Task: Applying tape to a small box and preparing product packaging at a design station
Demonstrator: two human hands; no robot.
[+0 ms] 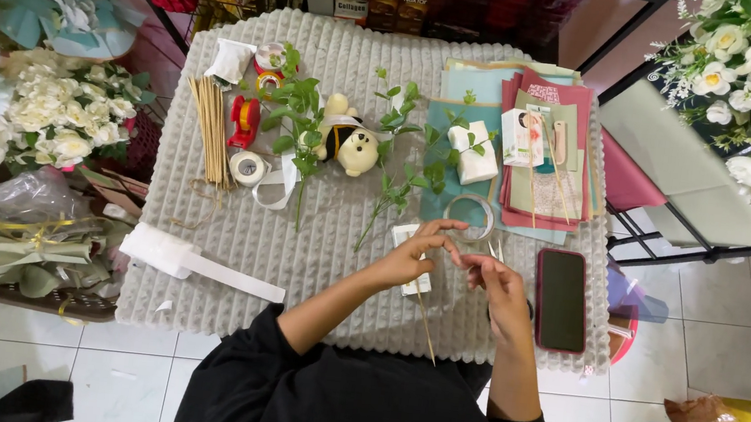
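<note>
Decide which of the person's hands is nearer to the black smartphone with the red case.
Right. The right hand sits just beside the black smartphone with the red case; the left hand is farther away.

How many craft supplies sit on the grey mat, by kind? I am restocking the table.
Tape rolls: 3
Green leafy stems: 3
Toy bears: 1
Bundles of wooden sticks: 1
Phones: 1
Total: 9

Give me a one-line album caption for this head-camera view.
Left hand and right hand pinch a thin wooden stick over a grey textured mat strewn with greenery and a teddy bear.
</note>
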